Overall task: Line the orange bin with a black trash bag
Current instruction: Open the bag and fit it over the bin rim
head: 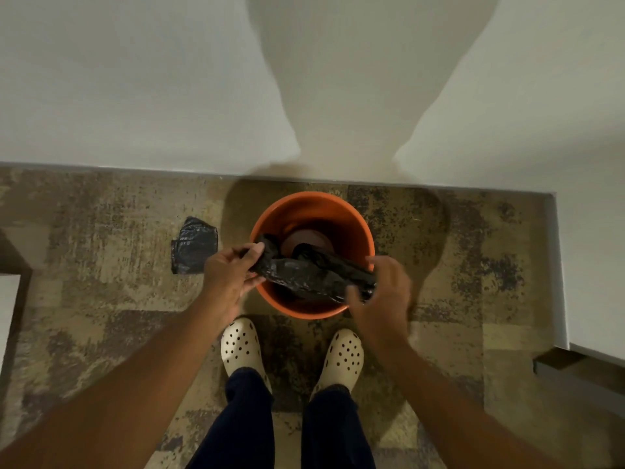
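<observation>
The round orange bin stands upright on the carpet against the white wall, just ahead of my feet. A crumpled black trash bag stretches across the bin's near half, above its opening. My left hand pinches the bag's left end at the bin's left rim. My right hand grips the bag's right end at the right rim, and its fingers look blurred. Part of the bin's bare inside shows behind the bag.
A second folded black bag lies flat on the carpet left of the bin. A white wall runs behind the bin, with a wall corner at the right. Dark furniture edges sit at far left and lower right.
</observation>
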Motion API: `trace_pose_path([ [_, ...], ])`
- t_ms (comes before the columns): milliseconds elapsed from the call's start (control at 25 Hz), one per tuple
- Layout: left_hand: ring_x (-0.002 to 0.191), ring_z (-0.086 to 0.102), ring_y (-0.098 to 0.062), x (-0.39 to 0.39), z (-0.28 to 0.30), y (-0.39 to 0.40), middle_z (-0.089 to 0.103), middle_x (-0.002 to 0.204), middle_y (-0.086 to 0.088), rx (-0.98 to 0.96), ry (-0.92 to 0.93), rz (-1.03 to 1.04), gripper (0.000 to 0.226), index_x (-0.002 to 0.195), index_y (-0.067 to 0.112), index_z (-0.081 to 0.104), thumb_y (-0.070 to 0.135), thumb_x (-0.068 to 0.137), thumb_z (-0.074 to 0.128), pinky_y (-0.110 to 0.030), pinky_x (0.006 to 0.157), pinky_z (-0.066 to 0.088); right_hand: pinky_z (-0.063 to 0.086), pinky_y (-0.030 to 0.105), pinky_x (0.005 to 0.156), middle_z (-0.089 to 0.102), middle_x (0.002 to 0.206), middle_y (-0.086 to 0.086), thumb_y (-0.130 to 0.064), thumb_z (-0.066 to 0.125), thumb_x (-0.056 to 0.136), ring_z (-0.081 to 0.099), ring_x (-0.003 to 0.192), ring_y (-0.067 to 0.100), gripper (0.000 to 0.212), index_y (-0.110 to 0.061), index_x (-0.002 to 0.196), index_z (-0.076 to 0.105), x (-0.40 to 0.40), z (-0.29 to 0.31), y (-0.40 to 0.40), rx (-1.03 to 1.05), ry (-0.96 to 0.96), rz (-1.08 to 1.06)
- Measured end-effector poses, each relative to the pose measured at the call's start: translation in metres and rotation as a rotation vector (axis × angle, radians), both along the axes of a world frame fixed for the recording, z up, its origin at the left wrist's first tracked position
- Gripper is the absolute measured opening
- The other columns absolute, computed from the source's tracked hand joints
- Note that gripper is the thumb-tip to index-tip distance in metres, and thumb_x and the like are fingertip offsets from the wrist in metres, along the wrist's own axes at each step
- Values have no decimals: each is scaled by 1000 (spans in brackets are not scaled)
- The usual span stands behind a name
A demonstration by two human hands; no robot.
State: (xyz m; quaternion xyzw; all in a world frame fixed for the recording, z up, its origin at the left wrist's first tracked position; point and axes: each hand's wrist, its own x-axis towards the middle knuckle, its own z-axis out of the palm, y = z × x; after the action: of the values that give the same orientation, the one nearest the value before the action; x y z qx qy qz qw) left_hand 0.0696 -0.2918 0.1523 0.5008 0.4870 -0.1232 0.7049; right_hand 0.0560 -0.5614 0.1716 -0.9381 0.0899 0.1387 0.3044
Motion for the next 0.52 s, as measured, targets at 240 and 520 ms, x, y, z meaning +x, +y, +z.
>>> trace_pose_path([
  [240,85,83,-14,17,19,-35,85,87,1,-84,-89,-135,17,75,22,79,12,88,85,-27,64,65,59,35,95,77,115,-2,-23,69,99,71,102,13,27,-21,125,74,27,4,42,215,193,272],
  [520,81,74,-13,26,22,11,76,89,1,157,-161,-803,45,102,21,79,25,63,101,-26,71,58,60,35,82,72,105,0,-14,60,104,70,99,17,13,-24,101,67,66,-5,4,421,281,-201],
])
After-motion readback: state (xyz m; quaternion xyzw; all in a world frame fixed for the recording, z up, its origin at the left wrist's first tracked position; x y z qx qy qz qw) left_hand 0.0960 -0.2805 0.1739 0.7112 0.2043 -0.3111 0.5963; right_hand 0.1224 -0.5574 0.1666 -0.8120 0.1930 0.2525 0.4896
